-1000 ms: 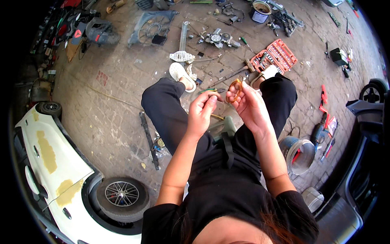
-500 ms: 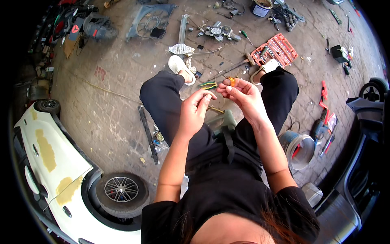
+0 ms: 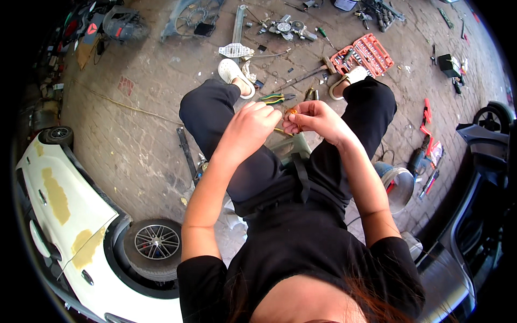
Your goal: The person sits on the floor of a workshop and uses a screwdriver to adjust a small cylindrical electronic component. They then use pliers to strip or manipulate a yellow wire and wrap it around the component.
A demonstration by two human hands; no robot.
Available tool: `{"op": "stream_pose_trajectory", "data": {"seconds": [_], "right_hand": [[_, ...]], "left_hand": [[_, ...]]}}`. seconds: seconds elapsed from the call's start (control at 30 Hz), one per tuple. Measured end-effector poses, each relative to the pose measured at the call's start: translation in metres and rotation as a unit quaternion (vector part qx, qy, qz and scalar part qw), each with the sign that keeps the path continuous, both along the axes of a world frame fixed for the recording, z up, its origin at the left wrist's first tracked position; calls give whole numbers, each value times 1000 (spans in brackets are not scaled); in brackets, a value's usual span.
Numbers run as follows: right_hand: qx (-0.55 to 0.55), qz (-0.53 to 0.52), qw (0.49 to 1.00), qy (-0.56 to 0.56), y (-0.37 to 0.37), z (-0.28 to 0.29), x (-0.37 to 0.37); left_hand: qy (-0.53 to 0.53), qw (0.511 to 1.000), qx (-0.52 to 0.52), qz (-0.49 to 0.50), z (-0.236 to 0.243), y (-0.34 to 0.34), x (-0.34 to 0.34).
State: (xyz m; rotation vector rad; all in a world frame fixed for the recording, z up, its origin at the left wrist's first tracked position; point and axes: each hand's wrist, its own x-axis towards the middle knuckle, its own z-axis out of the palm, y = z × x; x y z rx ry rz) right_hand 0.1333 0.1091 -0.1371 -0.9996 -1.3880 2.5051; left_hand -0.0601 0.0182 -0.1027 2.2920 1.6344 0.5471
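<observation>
My left hand (image 3: pixel 250 129) has its back turned up and its fingers curled together; whatever its fingertips hold is hidden. Close to its right, my right hand (image 3: pixel 318 121) pinches a small bundle of orange wire (image 3: pixel 292 113) between thumb and fingers, over my lap. Beyond both hands, green-and-yellow pliers (image 3: pixel 272 98) lie on the paved floor between my white clogs (image 3: pixel 230 71). A hammer (image 3: pixel 327 65) lies near my right foot.
An open orange socket set (image 3: pixel 371 51) and scattered metal parts (image 3: pixel 285 27) lie ahead. At left stand a white car (image 3: pixel 54 215) with putty patches and a loose wheel (image 3: pixel 153 242). At right are a bucket (image 3: pixel 401 191), red tool pieces (image 3: pixel 426 113) and a dark car (image 3: pixel 474 215).
Both hands have rolled their backs upward. My left hand moved up and left; the orange wire in my right hand moved left and is now mostly hidden by fingers.
</observation>
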Motion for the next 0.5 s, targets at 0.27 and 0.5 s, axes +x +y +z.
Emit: {"op": "stream_pose_trajectory", "data": {"seconds": [0.27, 0.5], "right_hand": [[-19, 40, 999, -31, 5, -8, 2], [37, 73, 996, 41, 2, -13, 1]], "left_hand": [[43, 998, 44, -23, 0, 6, -5], [32, 999, 29, -22, -1, 7, -4]]}}
